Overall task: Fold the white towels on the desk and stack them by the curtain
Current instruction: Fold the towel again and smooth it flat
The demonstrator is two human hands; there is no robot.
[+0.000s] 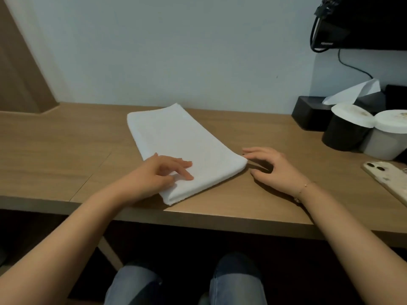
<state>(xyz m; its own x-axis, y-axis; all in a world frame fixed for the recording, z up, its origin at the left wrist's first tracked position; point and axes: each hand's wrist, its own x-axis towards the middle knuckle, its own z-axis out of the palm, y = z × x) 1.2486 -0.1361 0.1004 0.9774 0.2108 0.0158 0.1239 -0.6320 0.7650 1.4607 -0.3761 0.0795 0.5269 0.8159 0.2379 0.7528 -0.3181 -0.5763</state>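
A white towel [178, 142] lies folded into a long strip on the wooden desk [55, 150], running from the wall toward the front edge. My left hand [163, 172] rests on its near left corner, fingers stretched over the cloth and thumb at the folded edge. My right hand [271, 168] hovers just right of the towel's near right corner, fingers loosely spread, holding nothing; a fingertip is close to the corner. The brown curtain [19, 69] hangs at the far left.
At the right stand a black cup [345, 133] and a grey cup [387, 139] with white lids, a black tissue box [308, 113] behind them, and a phone [389, 179] near the edge. A black device with a cable [361, 23] hangs on the wall.
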